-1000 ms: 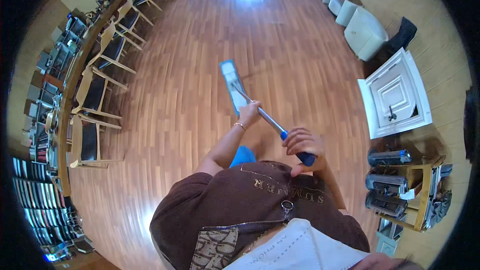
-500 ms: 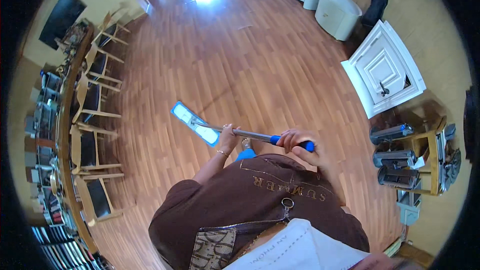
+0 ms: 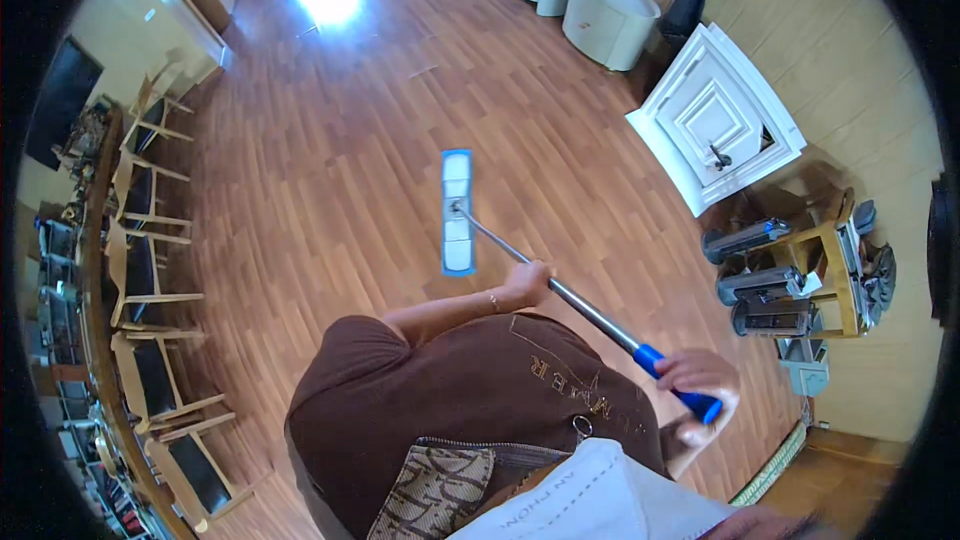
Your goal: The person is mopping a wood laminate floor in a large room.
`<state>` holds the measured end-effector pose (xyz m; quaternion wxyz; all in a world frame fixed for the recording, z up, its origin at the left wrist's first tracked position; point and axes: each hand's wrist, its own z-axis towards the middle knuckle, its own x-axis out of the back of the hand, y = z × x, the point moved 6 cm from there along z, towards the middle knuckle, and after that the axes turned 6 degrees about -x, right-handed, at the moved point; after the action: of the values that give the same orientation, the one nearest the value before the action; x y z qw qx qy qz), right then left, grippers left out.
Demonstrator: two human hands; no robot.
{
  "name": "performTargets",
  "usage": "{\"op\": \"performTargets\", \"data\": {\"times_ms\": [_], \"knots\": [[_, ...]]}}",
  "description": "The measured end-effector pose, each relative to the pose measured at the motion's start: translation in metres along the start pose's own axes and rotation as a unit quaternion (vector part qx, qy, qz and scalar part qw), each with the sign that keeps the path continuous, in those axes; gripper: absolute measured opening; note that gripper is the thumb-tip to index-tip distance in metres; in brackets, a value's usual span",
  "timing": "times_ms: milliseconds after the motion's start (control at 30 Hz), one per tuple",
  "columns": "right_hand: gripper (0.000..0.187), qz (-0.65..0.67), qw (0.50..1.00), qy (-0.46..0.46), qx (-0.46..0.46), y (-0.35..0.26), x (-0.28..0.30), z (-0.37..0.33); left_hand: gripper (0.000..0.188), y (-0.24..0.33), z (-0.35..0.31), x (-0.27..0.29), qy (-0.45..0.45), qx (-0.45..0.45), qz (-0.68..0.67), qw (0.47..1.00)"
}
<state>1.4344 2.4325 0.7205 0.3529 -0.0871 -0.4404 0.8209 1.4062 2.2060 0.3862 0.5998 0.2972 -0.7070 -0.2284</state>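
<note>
A flat mop with a metal pole runs slantwise in front of me. Its long white head, edged in blue, lies flat on the wood floor ahead. My left hand is wrapped round the middle of the pole, a bracelet on its wrist. At the upper end, my right hand closes on the blue grip; its fingers are slightly blurred. The grip's blue end pokes out below that hand.
Wooden chairs with dark seats line a long cluttered counter on the left. To the right are a white door, a wooden rack with dark machines, and a round white tub-like seat farther off. Light glares on the far floor.
The mop head has swung forward and to the right, turning to point away from me. My right hand has moved right and nearer my body; my left hand has shifted right.
</note>
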Motion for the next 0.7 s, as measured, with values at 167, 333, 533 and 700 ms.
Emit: {"op": "performTargets", "data": {"times_ms": [167, 333, 533, 700], "knots": [[0.038, -0.168, 0.982, 0.05, -0.073, -0.033, -0.009, -0.018, 0.015, 0.054, 0.034, -0.03, -0.022, -0.208, -0.067, 0.976], [0.034, -0.242, 0.97, -0.008, -0.039, -0.032, -0.016, -0.024, 0.012, 0.09, 0.058, -0.034, -0.102, -0.256, -0.048, 0.96], [0.042, -0.222, 0.965, 0.141, 0.015, -0.009, -0.021, -0.02, 0.014, 0.081, 0.081, -0.024, -0.126, -0.271, 0.048, 0.953], [0.042, -0.201, 0.966, 0.165, -0.013, 0.024, -0.043, 0.011, 0.017, 0.041, 0.096, 0.005, -0.101, -0.205, 0.008, 0.974]]}}
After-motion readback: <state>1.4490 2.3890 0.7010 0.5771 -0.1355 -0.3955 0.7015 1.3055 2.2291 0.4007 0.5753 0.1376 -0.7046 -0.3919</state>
